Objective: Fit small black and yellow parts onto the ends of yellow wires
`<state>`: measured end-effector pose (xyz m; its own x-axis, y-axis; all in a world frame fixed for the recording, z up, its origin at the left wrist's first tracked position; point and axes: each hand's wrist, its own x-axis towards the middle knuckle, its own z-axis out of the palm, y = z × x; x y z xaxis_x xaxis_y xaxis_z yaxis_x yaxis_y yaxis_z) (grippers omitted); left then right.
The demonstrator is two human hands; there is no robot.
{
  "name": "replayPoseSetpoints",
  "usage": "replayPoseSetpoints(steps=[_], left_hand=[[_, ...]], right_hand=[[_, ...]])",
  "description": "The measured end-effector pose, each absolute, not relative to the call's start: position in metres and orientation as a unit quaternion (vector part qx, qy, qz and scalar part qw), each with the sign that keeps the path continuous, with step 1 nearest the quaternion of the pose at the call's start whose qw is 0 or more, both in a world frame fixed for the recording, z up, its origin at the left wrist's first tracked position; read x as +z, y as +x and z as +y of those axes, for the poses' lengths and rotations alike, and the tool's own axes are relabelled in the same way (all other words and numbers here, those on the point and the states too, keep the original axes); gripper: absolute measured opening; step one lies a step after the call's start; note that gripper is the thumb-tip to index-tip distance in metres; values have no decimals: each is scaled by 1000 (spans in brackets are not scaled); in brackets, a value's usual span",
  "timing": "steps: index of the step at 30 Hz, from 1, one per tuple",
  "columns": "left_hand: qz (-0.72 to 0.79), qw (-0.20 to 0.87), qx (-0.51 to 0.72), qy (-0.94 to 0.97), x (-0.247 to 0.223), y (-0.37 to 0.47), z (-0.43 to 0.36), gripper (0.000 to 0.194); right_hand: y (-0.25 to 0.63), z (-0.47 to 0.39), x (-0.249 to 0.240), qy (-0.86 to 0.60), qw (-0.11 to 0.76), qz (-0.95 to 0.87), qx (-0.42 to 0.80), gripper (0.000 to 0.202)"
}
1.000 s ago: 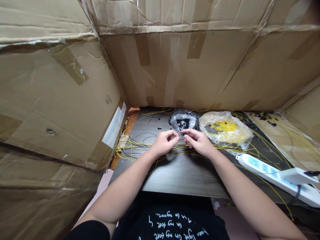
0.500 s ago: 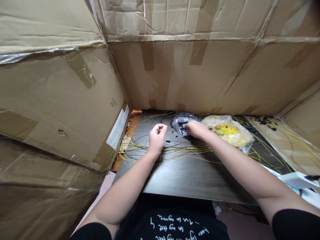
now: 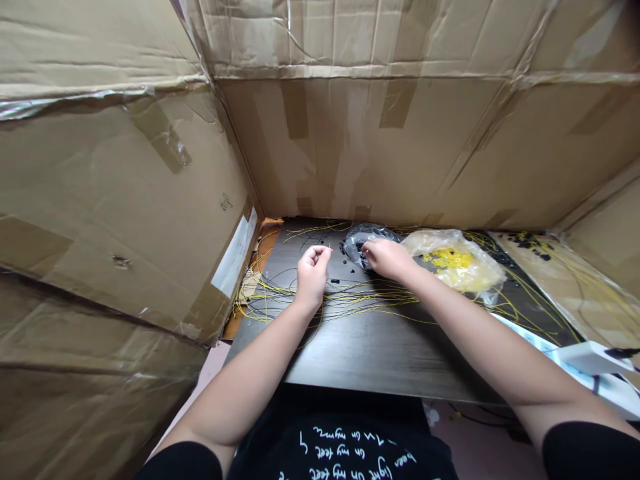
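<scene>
My left hand (image 3: 313, 270) is closed in a pinch above the table, with a thin yellow wire (image 3: 330, 247) whose tip pokes up at the fingertips. My right hand (image 3: 387, 258) reaches over the clear plastic bag (image 3: 357, 235) of small black pieces. Its fingers are bent together at the bag's opening, and what they hold is hidden. Between the hands a small black connector piece (image 3: 335, 281) lies on the tabletop, with a few more black bits around it. Long yellow and black wires (image 3: 370, 298) run across the table beneath both hands.
A second plastic bag (image 3: 487, 270) holds small yellow pieces (image 3: 447, 259). Black bits (image 3: 530, 245) and more wires lie on cardboard at the right. A white box-like device (image 3: 595, 359) stands at the right edge. Cardboard walls (image 3: 370, 153) enclose the dark table (image 3: 370, 353).
My right hand has shifted slightly left over the bag of black pieces. My left hand stays nearly in place, still pinching the wire.
</scene>
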<state>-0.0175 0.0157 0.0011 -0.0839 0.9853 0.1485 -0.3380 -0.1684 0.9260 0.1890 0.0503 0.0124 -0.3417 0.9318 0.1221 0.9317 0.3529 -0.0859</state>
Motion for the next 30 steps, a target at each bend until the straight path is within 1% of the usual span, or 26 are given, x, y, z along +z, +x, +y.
replayPoseSetpoints(steps=[3, 5, 11, 17, 20, 23, 25, 27, 30], left_hand=[[371, 524, 634, 430, 0, -17, 16, 30], [367, 524, 632, 438, 0, -16, 17, 31], [355, 533, 633, 435, 3, -16, 15, 32], [335, 572, 614, 430, 7, -16, 11, 32], [327, 588, 593, 443, 7, -16, 10, 32], [325, 596, 570, 464, 8, -15, 9, 31], [329, 594, 549, 488, 7, -14, 7, 31], [334, 585, 524, 520, 6, -13, 6, 32], [346, 562, 495, 566, 4, -10, 3, 33]], right_hand=[[166, 39, 12, -465, 113, -877, 52, 22], [150, 34, 8, -425, 113, -896, 65, 20], [124, 29, -4, -420, 89, -902, 49, 16], [124, 31, -12, -385, 139, -908, 84, 11], [132, 27, -9, -399, 207, -885, 124, 7], [146, 19, -2, -448, 326, -817, 161, 6], [158, 11, 2, -472, 399, -765, 179, 11], [171, 3, 3, -479, 443, -734, 189, 15], [184, -11, 1, -474, 481, -715, 181, 24]])
